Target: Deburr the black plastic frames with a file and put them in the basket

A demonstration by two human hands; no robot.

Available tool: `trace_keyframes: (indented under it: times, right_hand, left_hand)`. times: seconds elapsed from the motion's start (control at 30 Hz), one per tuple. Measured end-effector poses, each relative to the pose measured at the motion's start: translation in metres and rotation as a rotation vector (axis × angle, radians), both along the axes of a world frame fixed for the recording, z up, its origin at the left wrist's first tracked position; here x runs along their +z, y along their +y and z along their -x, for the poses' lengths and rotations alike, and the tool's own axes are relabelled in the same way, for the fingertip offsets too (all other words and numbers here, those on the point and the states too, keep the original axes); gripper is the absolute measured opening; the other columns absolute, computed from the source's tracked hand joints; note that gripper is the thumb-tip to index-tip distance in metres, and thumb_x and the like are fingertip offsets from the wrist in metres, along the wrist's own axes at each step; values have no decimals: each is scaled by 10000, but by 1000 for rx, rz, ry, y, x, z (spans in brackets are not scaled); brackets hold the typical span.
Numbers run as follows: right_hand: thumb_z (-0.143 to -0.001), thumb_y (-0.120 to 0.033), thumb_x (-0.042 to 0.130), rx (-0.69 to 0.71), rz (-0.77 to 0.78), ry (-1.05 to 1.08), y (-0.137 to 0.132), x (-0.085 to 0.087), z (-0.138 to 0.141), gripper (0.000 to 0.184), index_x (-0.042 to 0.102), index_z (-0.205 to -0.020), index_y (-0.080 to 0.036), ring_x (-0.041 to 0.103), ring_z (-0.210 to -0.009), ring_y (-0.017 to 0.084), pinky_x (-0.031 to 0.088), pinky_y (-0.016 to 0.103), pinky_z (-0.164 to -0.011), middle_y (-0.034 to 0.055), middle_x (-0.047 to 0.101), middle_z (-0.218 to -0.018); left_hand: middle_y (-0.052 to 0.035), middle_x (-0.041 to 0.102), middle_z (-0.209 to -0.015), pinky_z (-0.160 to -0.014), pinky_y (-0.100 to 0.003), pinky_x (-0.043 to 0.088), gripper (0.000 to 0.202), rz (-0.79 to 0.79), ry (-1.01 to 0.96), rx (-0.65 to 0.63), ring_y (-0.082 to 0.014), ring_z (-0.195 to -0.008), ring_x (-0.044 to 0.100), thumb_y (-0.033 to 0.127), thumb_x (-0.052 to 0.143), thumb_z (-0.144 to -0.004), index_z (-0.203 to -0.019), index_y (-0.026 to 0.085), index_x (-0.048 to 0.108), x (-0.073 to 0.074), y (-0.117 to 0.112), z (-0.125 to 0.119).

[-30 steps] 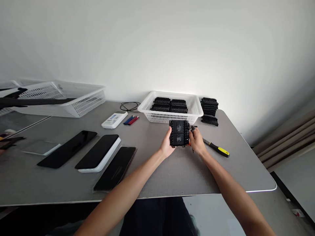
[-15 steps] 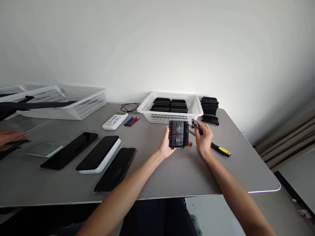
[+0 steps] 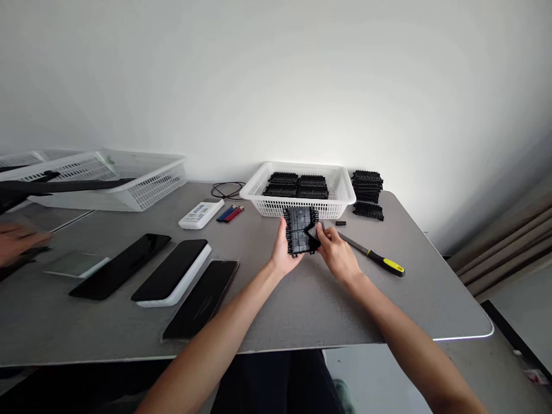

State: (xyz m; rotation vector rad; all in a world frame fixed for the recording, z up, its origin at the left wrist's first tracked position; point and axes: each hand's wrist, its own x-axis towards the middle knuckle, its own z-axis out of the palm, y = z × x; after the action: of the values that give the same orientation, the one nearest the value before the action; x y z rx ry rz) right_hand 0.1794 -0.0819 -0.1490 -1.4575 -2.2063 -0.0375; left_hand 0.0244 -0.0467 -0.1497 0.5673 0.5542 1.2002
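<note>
Upright above the table, a black ribbed plastic panel (image 3: 301, 225) with toothed edges rests in my left hand (image 3: 284, 253), thumb on its left edge and fingers behind. My right hand (image 3: 338, 253) is closed on a small grey-and-black hand tool (image 3: 320, 228), mostly hidden by the fingers, at the panel's right edge. A dark angular shape shows on the panel beside the tool; I cannot tell whether it is tool or shadow. Behind the panel stands a white basket (image 3: 302, 208) with several similar black panels (image 3: 282, 190).
A file (image 3: 379, 260) with a black-and-yellow handle lies at right, near stacked black panels (image 3: 366, 187). Left are phone-like slabs (image 3: 170, 270), a white box (image 3: 201, 214), lighters (image 3: 230, 214), a cable (image 3: 228, 188) and another white basket (image 3: 159, 181). Another person's hand (image 3: 21, 241) is at far left.
My left hand has brought the panel slightly left and tilted it. My right hand has moved left, bringing the small tool to the panel's edge. A small black piece on the table is now uncovered.
</note>
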Motion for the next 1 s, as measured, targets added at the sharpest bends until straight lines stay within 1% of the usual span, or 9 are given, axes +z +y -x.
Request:
trace_keyframes:
  times: [0.13, 0.23, 0.3, 0.37, 0.53, 0.63, 0.77, 0.9, 1.0]
  right_hand:
    - [-910, -155, 430, 115, 13, -56, -7, 3, -2, 431, 582, -1314, -165, 595, -717, 159, 525, 306, -679, 91, 601, -994]
    - [-904, -175, 455, 122, -86, 139, -6, 4, -10, 336, 694, -1139, -181, 593, -727, 146, 529, 294, -710, 67, 598, -926]
    - [-911, -175, 429, 48, -197, 300, -2, 4, -15, 378, 665, -1207, -186, 599, -781, 154, 540, 303, -725, 83, 586, -981]
    - [-918, -159, 385, -37, -272, 375, 3, 3, -19, 476, 551, -1362, -204, 597, -842, 172, 552, 327, -733, 97, 560, -1041]
    - [-901, -96, 335, -79, -192, 202, 7, 0, -15, 634, 310, -1520, -227, 596, -842, 186, 572, 353, -691, 124, 517, -1132]
    - [-878, -78, 331, -80, -141, 82, 5, 0, -11, 689, 224, -1546, -206, 607, -834, 201, 581, 362, -656, 149, 509, -1166]
    - [-864, -70, 329, -73, -131, 31, 3, 1, -12, 704, 212, -1546, -201, 618, -841, 210, 586, 369, -658, 152, 521, -1170]
    - [-878, -78, 346, -73, -95, -16, 0, 2, -10, 655, 289, -1520, -197, 621, -859, 207, 574, 346, -670, 148, 534, -1171]
    - [-908, -116, 384, 1, -39, -102, -8, 3, -2, 557, 394, -1464, -142, 621, -825, 202, 552, 322, -660, 152, 560, -1140]
  left_hand:
    - [-53, 763, -909, -755, -289, 564, 538, 107, -69, 117, -193, -813, 704, 627, 465, -889, -1071, 182, 706, 5, 6, 12]
    - [-58, 764, -942, -751, -296, 566, 551, 90, -96, 101, -194, -811, 704, 636, 458, -889, -1075, 181, 707, 6, 5, 12]
    - [-84, 760, -980, -815, -325, 559, 587, 53, -98, 20, -210, -856, 705, 647, 434, -894, -1079, 160, 707, 4, 2, 7]
    - [-105, 757, -991, -880, -345, 539, 611, 27, -82, -77, -226, -912, 702, 649, 421, -899, -1076, 140, 709, 1, -2, 1]
    - [-123, 740, -1075, -1015, -403, 456, 618, -36, -86, -222, -275, -1146, 629, 629, 391, -921, -1183, 143, 670, -3, -11, -11]
    - [-127, 738, -1083, -1027, -418, 444, 625, -24, -97, -221, -286, -1170, 614, 632, 378, -922, -1164, 139, 676, -3, -13, -12]
    - [-113, 755, -1011, -983, -402, 480, 607, 28, -89, -184, -273, -1086, 659, 629, 376, -924, -1064, 142, 710, -4, -13, -12]
    - [-101, 764, -964, -895, -359, 528, 590, 64, -98, -137, -236, -946, 703, 618, 389, -925, -1041, 142, 718, -1, -10, -11]
    - [-78, 769, -923, -804, -318, 557, 568, 94, -113, 5, -206, -829, 711, 622, 423, -911, -1025, 155, 725, 2, -3, -2]
